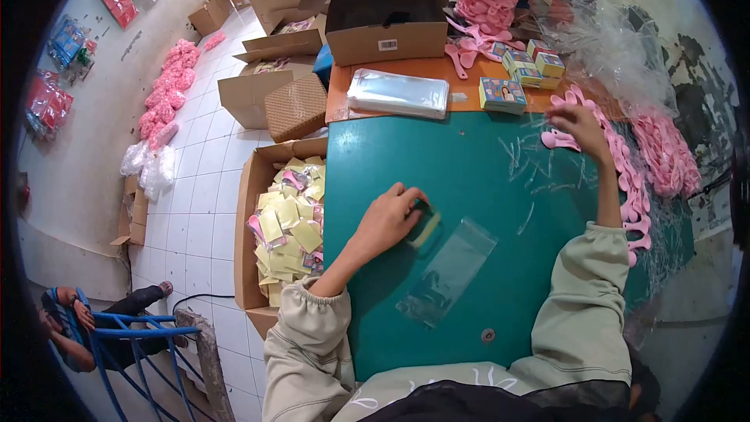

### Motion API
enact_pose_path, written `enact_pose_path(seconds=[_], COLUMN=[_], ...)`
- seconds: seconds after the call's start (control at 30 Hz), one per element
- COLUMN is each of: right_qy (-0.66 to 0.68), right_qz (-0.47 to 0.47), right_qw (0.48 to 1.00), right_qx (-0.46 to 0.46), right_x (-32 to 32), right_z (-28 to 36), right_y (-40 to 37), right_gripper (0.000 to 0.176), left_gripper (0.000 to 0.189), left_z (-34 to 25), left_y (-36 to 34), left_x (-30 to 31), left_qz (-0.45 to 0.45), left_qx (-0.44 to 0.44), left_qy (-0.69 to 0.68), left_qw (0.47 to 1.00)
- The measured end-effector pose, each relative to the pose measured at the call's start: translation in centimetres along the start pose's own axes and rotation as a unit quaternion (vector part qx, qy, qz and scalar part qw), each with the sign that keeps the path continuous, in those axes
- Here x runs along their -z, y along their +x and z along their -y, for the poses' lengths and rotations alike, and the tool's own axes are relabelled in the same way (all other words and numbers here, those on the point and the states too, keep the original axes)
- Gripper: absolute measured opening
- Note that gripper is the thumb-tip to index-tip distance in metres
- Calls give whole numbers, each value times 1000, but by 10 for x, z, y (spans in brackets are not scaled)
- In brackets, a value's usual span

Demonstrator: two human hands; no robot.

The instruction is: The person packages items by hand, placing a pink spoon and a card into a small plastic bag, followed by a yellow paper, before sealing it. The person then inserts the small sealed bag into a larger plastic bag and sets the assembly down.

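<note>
On the green tabletop (469, 156), my left hand (393, 217) has its fingers bent around the near end of a small pale yellow-green card (426, 231), partly hidden by the hand. Just to the right of it lies a flat clear plastic bag (449, 272), slanting across the table. Farther out, my right hand (580, 126) reaches over a pink plastic spoon (558, 140) at the edge of a long row of pink spoons (625, 180). Its fingers are curved, and whether they grip the spoon is hidden.
Left of the table stands a carton (248, 246) full of packed yellow cards and pink pieces. At the back are a stack of clear bags (398, 94), small card boxes (501, 94) and an open brown box (388, 39). Thin plastic strips (531, 168) lie near my right arm.
</note>
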State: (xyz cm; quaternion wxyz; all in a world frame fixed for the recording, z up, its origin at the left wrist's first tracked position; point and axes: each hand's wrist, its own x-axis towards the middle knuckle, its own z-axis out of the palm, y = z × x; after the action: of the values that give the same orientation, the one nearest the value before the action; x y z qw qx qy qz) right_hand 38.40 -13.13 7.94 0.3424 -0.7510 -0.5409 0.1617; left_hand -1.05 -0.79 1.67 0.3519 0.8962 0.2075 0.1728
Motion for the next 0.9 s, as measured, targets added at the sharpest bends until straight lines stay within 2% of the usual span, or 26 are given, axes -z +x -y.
enact_pose_path(seconds=[0.03, 0.1, 0.13, 0.17, 0.2, 0.27, 0.33, 0.43, 0.53, 0.57, 0.6, 0.63, 0.67, 0.7, 0.73, 0.77, 0.8, 0.83, 0.87, 0.9], right_qy=[-263, -325, -356, -175, 13, 227, 251, 262, 241, 239, 221, 218, 263, 304, 311, 19, -273, -541, -423, -294], right_qz=[-14, -35, -46, -19, 10, 137, 134, 173, 157, 139, 75, 24, -110, -248, -388, -410, -394, -342, -286, -219], right_qw=[964, 944, 932, 984, 1000, 964, 959, 949, 957, 960, 972, 975, 955, 912, 863, 900, 855, 735, 831, 906], right_qx=[16, 40, 50, 40, 25, -27, -6, -22, -38, -33, -3, -27, -81, -118, -88, -149, -196, -225, -220, -210], right_x=[-1, -1, -3, -11, -24, -59, -89, -90, -33, -1, 32, 70, 97, 124, 141, 157, 168, 168, 156, 135], right_z=[-5, -7, 4, 16, 41, 121, 157, 157, 122, 101, 77, 50, 18, -15, -53, -92, -130, -148, -144, -134], right_y=[-16, -41, -54, -62, -74, -116, -148, -170, -186, -193, -200, -207, -210, -214, -216, -231, -252, -268, -276, -282], right_gripper=[34, 52, 61, 64, 68, 62, 48, 39, 32, 30, 26, 31, 34, 38, 37, 38, 39, 39, 38, 36], left_gripper=[26, 22, 24, 25, 27, 31, 34, 35, 34, 34, 35, 36, 37, 38, 40, 41, 42, 43, 42, 42], left_z=[0, -8, -17, -26, -36, -66, -87, -104, -91, -83, -75, -69, -66, -66, -65, -61, -56, -53, -51, -51], left_y=[-1, -2, -3, -4, -6, -11, -15, -29, -41, -45, -50, -53, -54, -54, -55, -55, -57, -59, -61, -64], left_x=[2, 4, 5, 4, 3, -3, -14, -21, -23, -26, -30, -34, -37, -40, -44, -47, -49, -48, -43, -38], left_qz=[-11, -24, -39, -55, -69, -53, -36, 12, -24, -46, -68, -89, -89, -89, -88, -77, -67, -57, -47, -35], left_qx=[3, 19, -2, -22, -39, -16, -16, -27, -5, -1, 2, 7, -4, -15, -25, -33, -39, -43, -40, -36], left_qy=[-5, -13, -32, -50, -68, -146, -197, -261, -190, -107, -23, 60, 88, 115, 141, 120, 101, 82, 67, 52], left_qw=[1000, 999, 999, 997, 995, 988, 980, 965, 982, 993, 997, 994, 992, 989, 986, 989, 992, 994, 996, 997])
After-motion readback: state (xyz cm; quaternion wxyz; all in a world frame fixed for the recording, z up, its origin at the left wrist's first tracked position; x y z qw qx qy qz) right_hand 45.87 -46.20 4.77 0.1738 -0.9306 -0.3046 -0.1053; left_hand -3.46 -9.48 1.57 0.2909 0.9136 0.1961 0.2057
